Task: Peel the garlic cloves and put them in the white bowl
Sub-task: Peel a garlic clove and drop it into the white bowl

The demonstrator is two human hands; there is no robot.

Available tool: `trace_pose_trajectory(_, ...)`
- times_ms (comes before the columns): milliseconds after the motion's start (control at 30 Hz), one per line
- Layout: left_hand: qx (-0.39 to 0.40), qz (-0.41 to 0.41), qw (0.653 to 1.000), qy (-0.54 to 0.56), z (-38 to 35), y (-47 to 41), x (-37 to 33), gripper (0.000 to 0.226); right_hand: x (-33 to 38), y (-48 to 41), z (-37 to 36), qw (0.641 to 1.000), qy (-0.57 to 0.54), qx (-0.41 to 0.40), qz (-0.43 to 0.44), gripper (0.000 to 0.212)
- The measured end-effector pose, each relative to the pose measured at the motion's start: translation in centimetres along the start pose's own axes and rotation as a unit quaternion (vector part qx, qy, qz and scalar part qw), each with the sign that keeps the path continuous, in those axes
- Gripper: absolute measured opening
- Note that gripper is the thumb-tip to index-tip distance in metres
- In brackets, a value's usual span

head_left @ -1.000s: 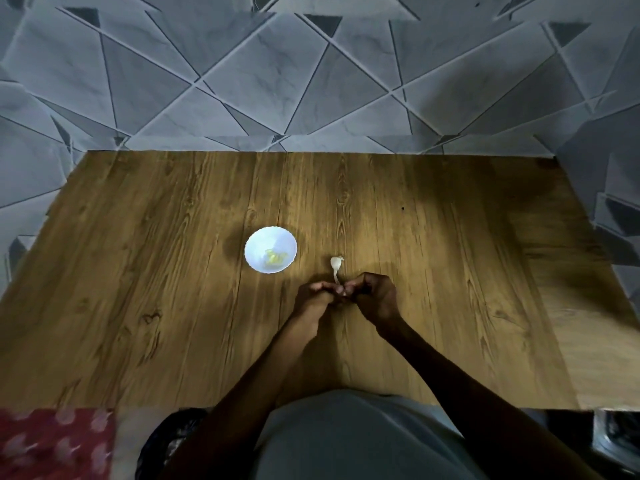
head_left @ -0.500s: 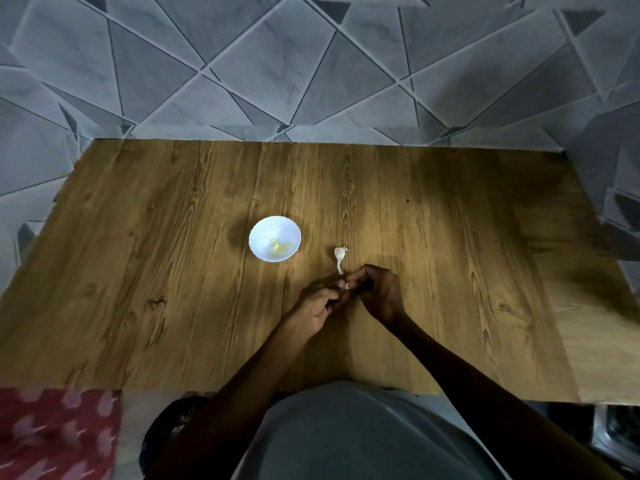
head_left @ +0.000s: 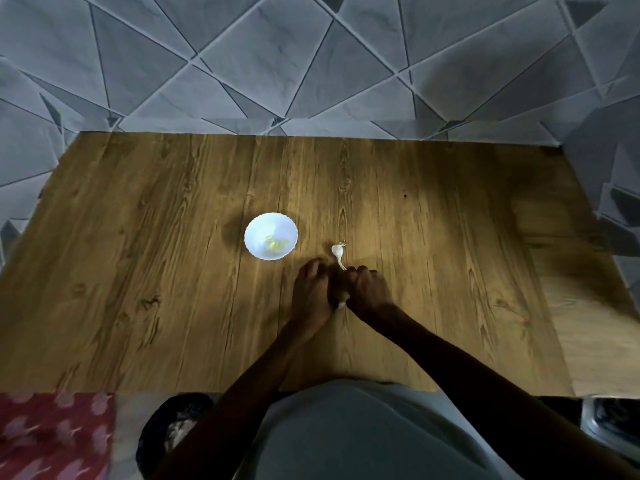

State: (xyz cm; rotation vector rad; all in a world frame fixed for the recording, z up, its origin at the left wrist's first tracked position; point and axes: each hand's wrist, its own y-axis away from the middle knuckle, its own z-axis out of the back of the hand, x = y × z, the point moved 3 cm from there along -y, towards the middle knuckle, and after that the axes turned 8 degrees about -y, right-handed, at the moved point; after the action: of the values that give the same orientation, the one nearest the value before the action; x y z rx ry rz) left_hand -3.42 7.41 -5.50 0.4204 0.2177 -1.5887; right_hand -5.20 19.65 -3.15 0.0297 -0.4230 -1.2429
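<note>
cloth (head_left: 52, 434) in red with a pale pattern shows at the near left corner, below the near edge of the bench (head_left: 138, 271). a dark rounded object (head_left: 166, 431), too blurred to identify, sits just right of it. the bench is wood-grained brown and fills the middle of the view, with a grey tiled wall (head_left: 311, 64) of angular panels behind its far edge. left of the bench centre stands the white bowl (head_left: 256, 226), upright, with a few yellowish peeled cloves (head_left: 275, 243) in its bottom. right of the bowl and nearer the person is the left hand (head_left: 311, 289), back up, fingers curled downward. it is pressed against the right hand, and a small pale garlic clove (head_left: 341, 305) peeks out between the two at their near side. both hands grip it, though which fingers do the holding is hidden. just beyond the hands, lying on the bench and apart from the bowl, is a white garlic piece (head_left: 336, 251) with a thin stem whose tip reaches the knuckles of the right hand (head_left: 367, 289). the right hand is also back up with its fingers curled in. both forearms run back to a grey shirt (head_left: 346, 438) at the near edge. at the near right corner a shiny metal object (head_left: 609, 420) is partly cut off.
</note>
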Motion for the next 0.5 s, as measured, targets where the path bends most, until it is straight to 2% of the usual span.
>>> trace_pose_trajectory(133,-0.030,-0.010,0.999,0.004,0.0,0.0,0.0,0.062,0.4,-1.0,-0.3,0.999,0.047,0.022,0.003,0.047)
trace_pose_trajectory(267,-0.035,-0.007,0.999,0.007,-0.5,-0.3,0.4,0.059,0.0,-1.4,0.0,0.999,0.009,0.005,-0.038,0.034)
trace_pose_trajectory(333,-0.037,0.014,0.998,0.056,-0.7,-0.5,0.5,0.038,-1.5,-2.2,0.5,0.993,-0.064,-0.003,-0.099,0.026)
trace_pose_trajectory(400,-0.010,0.038,0.989,0.146,-0.3,-0.5,0.0,0.021,-3.0,-2.6,0.8,0.978,-0.164,0.007,-0.125,0.019)
trace_pose_trajectory(500,0.048,0.123,0.951,0.281,0.3,-0.5,-0.1,0.016,-3.6,-1.4,1.3,0.938,-0.340,-0.044,-0.053,0.005)
